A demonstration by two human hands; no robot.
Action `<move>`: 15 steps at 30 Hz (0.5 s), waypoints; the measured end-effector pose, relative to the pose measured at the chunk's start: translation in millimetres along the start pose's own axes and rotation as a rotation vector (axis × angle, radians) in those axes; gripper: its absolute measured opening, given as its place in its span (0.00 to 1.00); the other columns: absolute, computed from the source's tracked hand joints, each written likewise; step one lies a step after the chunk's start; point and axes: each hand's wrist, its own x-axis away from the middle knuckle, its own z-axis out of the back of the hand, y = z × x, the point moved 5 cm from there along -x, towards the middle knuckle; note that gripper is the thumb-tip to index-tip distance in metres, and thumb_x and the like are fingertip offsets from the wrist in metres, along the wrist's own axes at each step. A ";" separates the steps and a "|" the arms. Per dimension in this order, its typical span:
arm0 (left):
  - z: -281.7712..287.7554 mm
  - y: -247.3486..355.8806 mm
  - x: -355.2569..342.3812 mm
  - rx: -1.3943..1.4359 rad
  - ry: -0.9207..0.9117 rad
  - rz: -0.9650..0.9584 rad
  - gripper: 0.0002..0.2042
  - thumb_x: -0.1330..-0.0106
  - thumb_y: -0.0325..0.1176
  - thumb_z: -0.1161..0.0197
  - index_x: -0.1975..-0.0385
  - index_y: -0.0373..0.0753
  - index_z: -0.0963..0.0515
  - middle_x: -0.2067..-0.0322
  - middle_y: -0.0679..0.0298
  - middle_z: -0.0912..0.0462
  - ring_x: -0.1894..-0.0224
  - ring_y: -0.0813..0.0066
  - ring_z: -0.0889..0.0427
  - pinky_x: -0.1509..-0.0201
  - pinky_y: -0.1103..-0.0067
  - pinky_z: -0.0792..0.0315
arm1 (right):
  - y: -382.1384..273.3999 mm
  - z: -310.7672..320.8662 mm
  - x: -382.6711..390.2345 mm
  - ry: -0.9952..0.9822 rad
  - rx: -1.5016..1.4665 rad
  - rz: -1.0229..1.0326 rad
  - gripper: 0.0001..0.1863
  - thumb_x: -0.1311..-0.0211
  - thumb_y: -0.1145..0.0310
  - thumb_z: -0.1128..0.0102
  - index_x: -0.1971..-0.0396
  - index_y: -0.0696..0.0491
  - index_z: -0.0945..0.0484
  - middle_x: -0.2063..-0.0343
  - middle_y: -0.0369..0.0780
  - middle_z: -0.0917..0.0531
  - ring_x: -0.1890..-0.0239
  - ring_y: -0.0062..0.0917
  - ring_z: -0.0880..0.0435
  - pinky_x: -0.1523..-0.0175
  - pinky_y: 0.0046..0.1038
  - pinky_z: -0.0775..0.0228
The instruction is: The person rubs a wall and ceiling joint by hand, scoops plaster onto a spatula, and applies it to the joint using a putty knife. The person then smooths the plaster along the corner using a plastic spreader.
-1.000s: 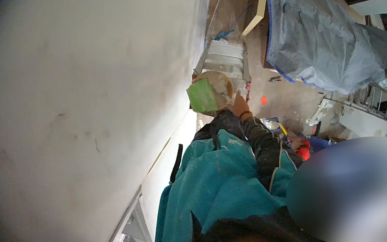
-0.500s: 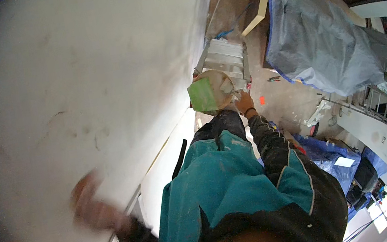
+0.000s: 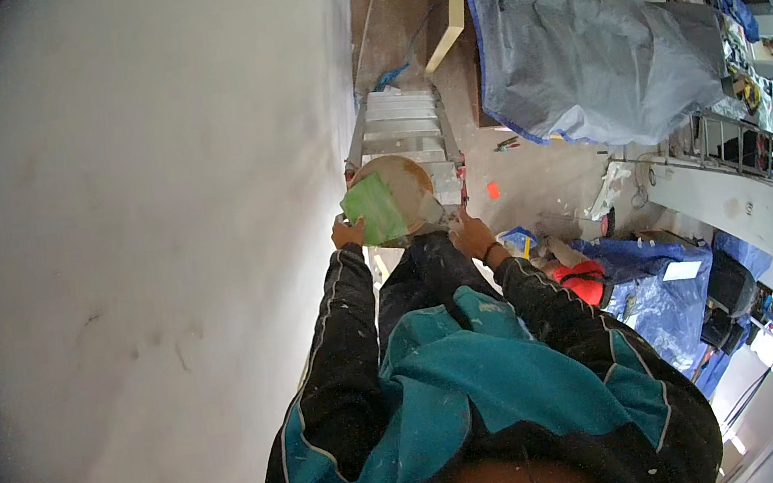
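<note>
A round bucket point(image 3: 411, 181) sits atop the pale stepladder point(image 3: 403, 127).

The wall point(image 3: 144, 179) at nine o'clock looks matt and smudged, the green square sheet point(image 3: 373, 208) matt with whitish streaks, the stepladder point(image 3: 402, 128) at twelve dull metal, the draped sheeting point(image 3: 588, 48) at two crumpled, translucent plastic, the blue tarpaulin point(image 3: 656, 315) at four glossy, the jacket point(image 3: 486, 357) at six speckled cloth.

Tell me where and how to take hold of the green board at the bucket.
Probably by its left edge, coming from the left: the green board looks flat, suiting a thumb-and-fingers pinch, and that edge appears to jut past the rim of the round bucket, right where the left hand is.
</note>
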 end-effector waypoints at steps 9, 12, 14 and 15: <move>26.4 37.0 86.3 0.708 -0.360 -0.039 0.23 0.34 0.26 0.41 0.39 0.31 0.34 0.49 0.58 0.21 0.51 0.69 0.21 0.47 0.72 0.25 | -33.7 33.7 10.9 0.060 -0.534 0.047 0.18 0.34 0.57 0.42 0.53 0.55 0.21 0.67 0.45 0.16 0.66 0.37 0.15 0.61 0.38 0.23; 39.5 74.2 118.3 0.548 -0.308 -0.221 0.23 0.33 0.27 0.41 0.39 0.30 0.35 0.48 0.55 0.21 0.46 0.68 0.23 0.41 0.73 0.29 | -56.9 40.5 14.0 0.484 0.058 0.396 0.17 0.33 0.58 0.42 0.54 0.55 0.20 0.62 0.45 0.17 0.61 0.35 0.16 0.56 0.34 0.24; 35.3 53.9 123.3 0.469 -0.311 -0.299 0.24 0.32 0.27 0.42 0.37 0.31 0.37 0.45 0.54 0.23 0.44 0.66 0.24 0.40 0.71 0.29 | -83.9 58.2 -1.5 0.503 0.105 0.385 0.15 0.33 0.60 0.42 0.54 0.54 0.20 0.59 0.45 0.17 0.59 0.36 0.17 0.54 0.34 0.25; 32.6 42.3 124.5 0.400 -0.314 -0.376 0.25 0.31 0.27 0.43 0.35 0.32 0.40 0.43 0.54 0.25 0.41 0.65 0.25 0.38 0.69 0.29 | -94.8 69.7 -6.2 0.517 0.162 0.375 0.13 0.33 0.61 0.43 0.55 0.52 0.19 0.56 0.45 0.18 0.56 0.37 0.18 0.51 0.35 0.25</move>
